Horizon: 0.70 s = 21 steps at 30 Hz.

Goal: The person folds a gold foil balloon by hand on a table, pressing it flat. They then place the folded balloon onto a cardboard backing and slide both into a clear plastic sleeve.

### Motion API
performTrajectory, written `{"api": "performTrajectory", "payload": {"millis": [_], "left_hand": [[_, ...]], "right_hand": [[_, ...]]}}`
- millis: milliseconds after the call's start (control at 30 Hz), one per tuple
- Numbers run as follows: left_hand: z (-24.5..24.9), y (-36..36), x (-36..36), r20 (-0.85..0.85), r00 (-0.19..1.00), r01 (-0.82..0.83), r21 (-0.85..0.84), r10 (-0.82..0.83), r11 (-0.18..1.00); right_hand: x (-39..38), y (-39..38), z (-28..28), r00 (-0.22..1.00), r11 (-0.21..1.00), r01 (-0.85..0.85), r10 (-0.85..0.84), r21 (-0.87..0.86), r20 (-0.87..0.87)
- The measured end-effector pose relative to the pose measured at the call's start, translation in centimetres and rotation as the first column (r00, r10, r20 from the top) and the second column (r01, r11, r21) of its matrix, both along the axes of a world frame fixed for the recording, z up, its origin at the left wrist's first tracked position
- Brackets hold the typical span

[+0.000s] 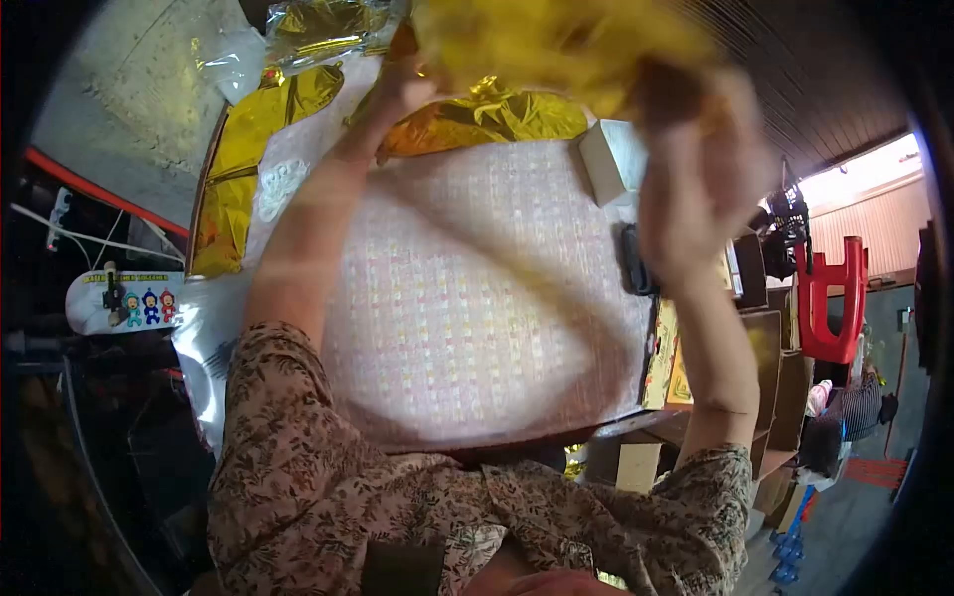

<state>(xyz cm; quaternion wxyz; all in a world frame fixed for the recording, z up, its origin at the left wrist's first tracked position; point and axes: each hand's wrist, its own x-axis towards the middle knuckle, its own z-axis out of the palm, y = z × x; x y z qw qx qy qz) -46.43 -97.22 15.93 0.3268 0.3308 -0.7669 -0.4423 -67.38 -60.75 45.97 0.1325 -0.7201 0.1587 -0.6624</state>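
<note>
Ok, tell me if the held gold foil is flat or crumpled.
Crumpled: the gold foil bunches in folds between left hand and right hand.

Soft daylight, motion blur, fisheye vignette.

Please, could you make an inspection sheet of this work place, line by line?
Surface: table with a checked cloth.
Job's things: yellow foil bundle, blurred, raised above the table.
Clutter: gold foil sheets, white box, dark object at the right edge.
Grips: left hand and right hand at the bundle; blur hides the hold.
Cables: white cable on the left.
Surroundings: red stool, cardboard boxes.
</note>
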Motion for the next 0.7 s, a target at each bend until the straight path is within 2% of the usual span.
{"api": "performTrajectory", "payload": {"millis": [33, 67, 100, 167, 200, 267, 300, 367, 400, 433, 500, 533, 567, 600, 633, 700], "left_hand": [[-5.1, -4.3, 1.0, -0.495, 0.845, 0.395, 0.327, -0.201, 0.858], [0.9, 5.0, 4.9, -0.494, 0.849, 0.391, 0.342, -0.191, 0.855], [10.1, 15.0, 3.1, -0.407, 0.883, 0.051, 0.577, 0.232, 0.815], [11.2, 17.7, 5.9, -0.201, 0.936, -0.022, 0.788, 0.290, 0.615], [10.6, 18.7, 7.4, -0.192, 0.936, -0.029, 0.794, 0.296, 0.607], [9.6, 20.0, 9.6, -0.131, 0.953, -0.046, 0.828, 0.273, 0.559], [11.1, 22.7, 9.0, -0.131, 0.952, -0.049, 0.829, 0.278, 0.557], [15.5, 29.3, 7.0, 0.112, 0.910, -0.391, 0.551, 0.399, 0.737], [11.4, 26.4, 8.2, 0.194, 0.869, -0.495, 0.362, 0.456, 0.789], [12.1, 26.6, 8.4, 0.427, 0.788, -0.575, 0.253, 0.443, 0.778], [13.1, 30.0, 8.2, 0.360, 0.786, -0.569, 0.103, 0.503, 0.816], [11.6, 29.7, 8.8, 0.359, 0.784, -0.573, 0.104, 0.506, 0.813], [9.5, 28.7, 9.6, 0.308, 0.765, -0.611, 0.072, 0.565, 0.788], [9.0, 29.0, 9.9, 0.255, 0.743, -0.648, 0.042, 0.619, 0.760], [8.5, 29.2, 10.3, 0.249, 0.740, -0.652, 0.040, 0.625, 0.757], [7.7, 29.8, 10.7, 0.185, 0.665, -0.733, -0.025, 0.724, 0.680]], "right_hand": [[-0.2, 1.0, -2.0, 0.978, 0.996, 0.088, -0.092, -0.031, -0.185], [-0.2, 2.0, -4.9, 0.980, 0.993, -0.018, 0.041, 0.118, -0.194], [-0.2, 3.0, -7.4, 0.967, 0.956, -0.125, 0.177, 0.264, -0.182], [-0.8, 5.4, -9.9, 0.912, 0.938, -0.041, 0.176, 0.345, -0.370], [-1.1, 6.5, -11.4, 0.914, 0.934, -0.048, 0.184, 0.354, -0.363], [-1.6, 8.3, -14.4, 0.850, 0.914, 0.024, 0.194, 0.404, -0.490], [-1.8, 9.2, -15.4, 0.848, 0.914, 0.019, 0.200, 0.405, -0.490], [-1.9, 11.2, -16.6, 0.849, 0.896, 0.054, 0.191, 0.441, -0.492], [-1.9, 12.2, -16.6, 0.837, 0.900, 0.093, 0.160, 0.425, -0.523], [-2.0, 12.9, -16.6, 0.835, 0.903, 0.086, 0.166, 0.422, -0.525], [-2.2, 14.7, -16.8, 0.754, 0.930, 0.225, 0.022, 0.290, -0.656], [-2.3, 15.8, -16.7, 0.753, 0.931, 0.222, 0.025, 0.290, -0.657], [-2.4, 16.9, -16.4, 0.706, 0.929, 0.286, -0.039, 0.235, -0.707], [-2.2, 17.9, -16.0, 0.653, 0.921, 0.347, -0.104, 0.175, -0.750], [-2.0, 18.8, -15.4, 0.652, 0.924, 0.343, -0.104, 0.169, -0.751], [-1.8, 20.5, -14.0, 0.620, 0.790, 0.417, 0.114, 0.449, -0.777]]}}
